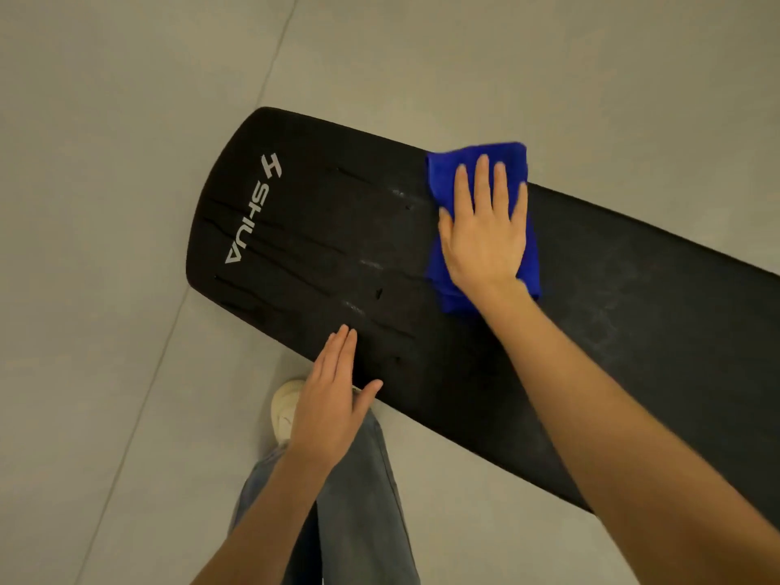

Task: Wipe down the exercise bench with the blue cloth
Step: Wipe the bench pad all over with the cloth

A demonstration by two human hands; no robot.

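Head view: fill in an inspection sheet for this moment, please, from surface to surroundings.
Surface: black exercise bench, SHUA logo at one end, faint whitish smears on the pad.
Job's things: blue cloth, folded, lying on the bench.
Clutter: nothing seen.
Grips: right hand flat, pressing the cloth; left hand with fingers straight at the bench's near edge, holding nothing.
Cables: nothing seen.
Surroundings: grey tiled floor; jeans leg and pale shoe beside the bench.

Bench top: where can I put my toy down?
The black padded exercise bench is bare between its white SHUA logo and the bunched blue cloth, and beyond the right forearm. Crowded: the right hand flat on the cloth, the left hand at the near edge.
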